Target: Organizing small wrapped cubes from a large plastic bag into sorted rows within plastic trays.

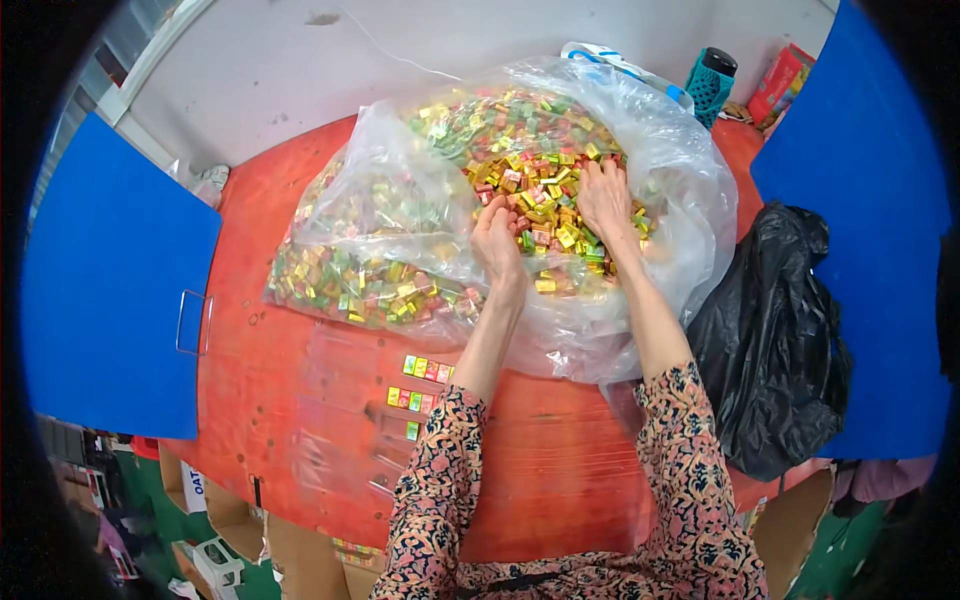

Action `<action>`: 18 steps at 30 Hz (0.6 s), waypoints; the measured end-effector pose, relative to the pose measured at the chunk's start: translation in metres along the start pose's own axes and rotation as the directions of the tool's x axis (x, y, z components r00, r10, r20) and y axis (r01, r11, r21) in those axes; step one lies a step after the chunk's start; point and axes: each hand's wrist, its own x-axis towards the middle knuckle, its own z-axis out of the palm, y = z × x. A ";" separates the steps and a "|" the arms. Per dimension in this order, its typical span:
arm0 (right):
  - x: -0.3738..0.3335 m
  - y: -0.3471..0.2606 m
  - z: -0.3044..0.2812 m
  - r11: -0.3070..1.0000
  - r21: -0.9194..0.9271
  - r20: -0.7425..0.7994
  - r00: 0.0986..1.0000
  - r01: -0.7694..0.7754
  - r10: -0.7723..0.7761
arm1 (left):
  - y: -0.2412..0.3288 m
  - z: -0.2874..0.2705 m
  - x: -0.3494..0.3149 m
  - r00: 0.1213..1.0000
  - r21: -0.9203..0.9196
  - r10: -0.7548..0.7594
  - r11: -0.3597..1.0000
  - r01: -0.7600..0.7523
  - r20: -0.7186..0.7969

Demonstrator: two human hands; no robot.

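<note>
A large clear plastic bag (690, 200) lies open on the table, full of small wrapped candies (545, 205) in yellow, red, green and pink foil. My left hand (497, 240) is at the left side of the opening, its fingers curled against reddish candies at the fingertips. Over to the right, my right hand (605, 200) reaches down into the pile with bent fingers. Its fingertips are among the candies, and what they pinch is hidden. Short rows of candies (427, 369) lie in clear plastic holders left of my left forearm.
The red table (540, 440) stands between blue panels, one on the left (120, 280) and one on the right (860, 240). A black plastic bag (775, 340) lies at the right edge. Behind stands a bottle in a teal knit cover (709, 88). Cardboard boxes (305, 555) are below the front edge.
</note>
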 end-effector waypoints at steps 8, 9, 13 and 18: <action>0.047 -0.010 0.016 0.981 -0.053 0.179 0.965 -0.184 0.191 | -0.004 -0.013 0.021 0.995 -0.097 0.005 0.995 0.005 0.104; 0.048 -0.007 0.017 0.981 -0.057 0.181 0.965 -0.184 0.191 | -0.003 -0.012 0.021 0.989 -0.117 -0.049 0.991 0.066 0.138; 0.049 -0.003 0.013 0.971 0.024 0.386 0.898 -0.238 0.211 | 0.006 -0.014 0.022 0.962 -0.068 -0.193 0.975 0.210 0.195; 0.051 -0.010 -0.009 0.953 0.130 0.493 0.852 -0.274 0.177 | 0.008 -0.014 0.020 0.961 -0.083 -0.164 0.979 0.186 0.221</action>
